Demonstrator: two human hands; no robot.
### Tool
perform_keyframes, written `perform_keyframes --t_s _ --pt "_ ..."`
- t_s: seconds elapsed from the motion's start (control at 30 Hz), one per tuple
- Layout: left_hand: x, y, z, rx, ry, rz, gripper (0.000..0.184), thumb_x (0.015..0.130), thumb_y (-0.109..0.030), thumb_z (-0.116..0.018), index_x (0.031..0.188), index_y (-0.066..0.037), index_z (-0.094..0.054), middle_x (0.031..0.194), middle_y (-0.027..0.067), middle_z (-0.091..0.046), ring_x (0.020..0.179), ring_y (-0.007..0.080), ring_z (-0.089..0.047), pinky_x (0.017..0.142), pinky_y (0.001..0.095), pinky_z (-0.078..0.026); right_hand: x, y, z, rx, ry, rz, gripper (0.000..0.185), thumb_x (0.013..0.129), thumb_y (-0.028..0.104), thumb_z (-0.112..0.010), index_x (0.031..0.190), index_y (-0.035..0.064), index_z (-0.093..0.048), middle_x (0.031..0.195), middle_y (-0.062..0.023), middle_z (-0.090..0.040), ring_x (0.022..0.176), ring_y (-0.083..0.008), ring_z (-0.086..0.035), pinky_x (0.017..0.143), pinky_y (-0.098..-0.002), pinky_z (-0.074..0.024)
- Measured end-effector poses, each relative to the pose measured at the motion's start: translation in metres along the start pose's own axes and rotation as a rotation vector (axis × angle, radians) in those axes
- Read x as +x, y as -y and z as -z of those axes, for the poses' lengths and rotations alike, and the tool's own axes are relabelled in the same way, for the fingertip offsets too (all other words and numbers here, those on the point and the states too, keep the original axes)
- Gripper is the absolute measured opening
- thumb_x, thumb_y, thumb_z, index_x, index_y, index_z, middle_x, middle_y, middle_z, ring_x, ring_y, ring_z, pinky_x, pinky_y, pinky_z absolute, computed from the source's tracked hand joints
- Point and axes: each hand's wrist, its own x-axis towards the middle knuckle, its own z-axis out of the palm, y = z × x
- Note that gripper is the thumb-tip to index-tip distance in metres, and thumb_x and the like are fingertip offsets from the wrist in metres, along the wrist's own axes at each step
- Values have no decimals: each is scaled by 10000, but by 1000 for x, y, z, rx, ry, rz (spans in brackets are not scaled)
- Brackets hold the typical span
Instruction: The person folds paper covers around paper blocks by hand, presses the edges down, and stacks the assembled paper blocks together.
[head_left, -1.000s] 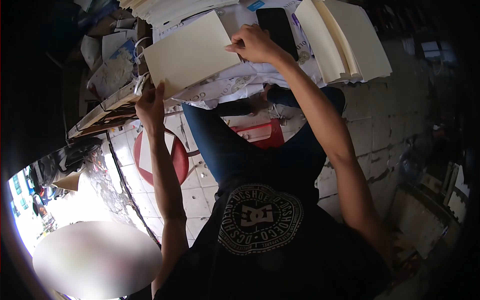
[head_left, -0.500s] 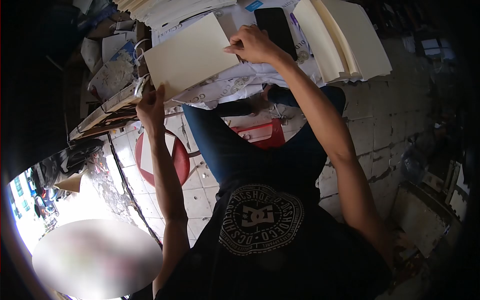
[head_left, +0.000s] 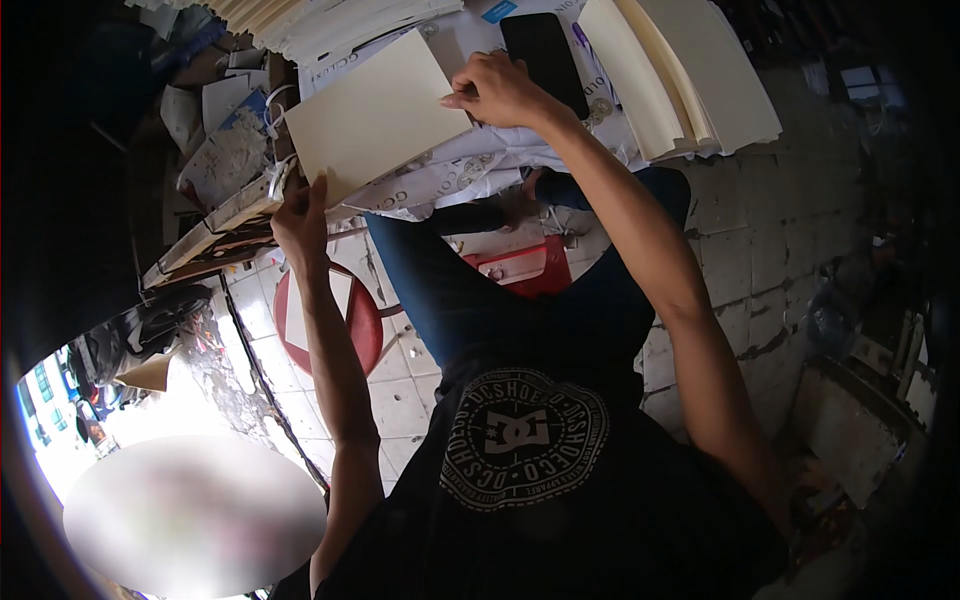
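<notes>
Pinching cream sheet [head_left: 375, 110] on cloth-covered desk [head_left: 520, 147] | left hand [head_left: 302, 222]: thumb over near-left corner | right hand [head_left: 497, 90]: curled fingers gripping right edge | black phone [head_left: 547, 65] just beside right hand

1 held cream sheet [head_left: 375, 115], 1 phone [head_left: 545, 65], 1 pen [head_left: 588, 50], 1 round red seat [head_left: 367, 325]

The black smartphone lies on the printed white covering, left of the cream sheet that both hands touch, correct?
No: the head view shows the black smartphone right of the cream sheet. It does lie on the printed white covering, and the left hand and right hand both touch the sheet.
</notes>
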Motion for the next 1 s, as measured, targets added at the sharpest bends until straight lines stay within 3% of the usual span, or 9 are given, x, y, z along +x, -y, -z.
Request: perform_keyframes --t_s 0.03,0.13,0.23,0.33,0.43,0.53,0.7,1.0 --pt "-1 -2 0 1 2 0 451 838 -393 -762 928 49 -742 768 118 -726 712 134 -643 732 296 -504 0 0 0 2 9 -4 370 868 494 -677 912 128 -713 1033 -103 -606 1068 -323 -557 897 -574 -400" --pt "-3 -9 0 5 -2 -1 451 841 -389 -760 929 53 -741 773 114 -727 715 135 -644 731 292 -503 -2 -1 -8 22 -168 54 375 836 436 -718 653 121 -629 865 -103 -650 987 -332 -611 790 -535 -436" --pt "-3 -9 0 -1 -10 -18 452 846 -388 -755 936 56 -740 774 111 -726 712 130 -638 724 286 -500 -1 -4 -10 39 -182 76 353 847 427 -703 683 118 -655 868 -110 -654 995 -345 -606 802 -548 -428" --pt "-1 -3 0 -33 -3 -45 457 850 -389 -749 947 57 -739 768 104 -720 709 122 -623 711 281 -494 0 -3 -4 7 -15 7 357 891 472 -658 910 120 -714 1021 -94 -607 1045 -314 -567 886 -541 -397" --pt "-1 0 0 -68 7 -34 463 856 -388 -745 983 57 -733 799 97 -718 737 113 -604 722 274 -484 -1 -3 -8 70 -177 81 308 863 405 -674 772 114 -712 894 -118 -676 986 -364 -606 783 -569 -423" --pt "-1 -2 1 -68 34 12 465 864 -380 -743 1023 57 -728 867 84 -721 786 103 -586 758 263 -469 0 -1 -1 72 8 -16 346 894 472 -653 924 133 -715 1036 -82 -610 1070 -310 -560 888 -533 -393" --pt "2 1 2 -28 27 23 466 843 -384 -754 976 62 -736 775 106 -720 714 125 -618 704 288 -492 0 0 -1 78 1 -12 344 899 474 -648 946 139 -707 1081 -69 -610 1094 -313 -550 906 -555 -382" --pt "1 1 0 -50 17 -9 457 845 -363 -751 978 73 -729 784 115 -724 720 127 -624 716 292 -495 0 -3 -4 21 -6 -6 340 901 457 -653 913 120 -694 1055 -91 -598 1079 -319 -550 885 -580 -393"
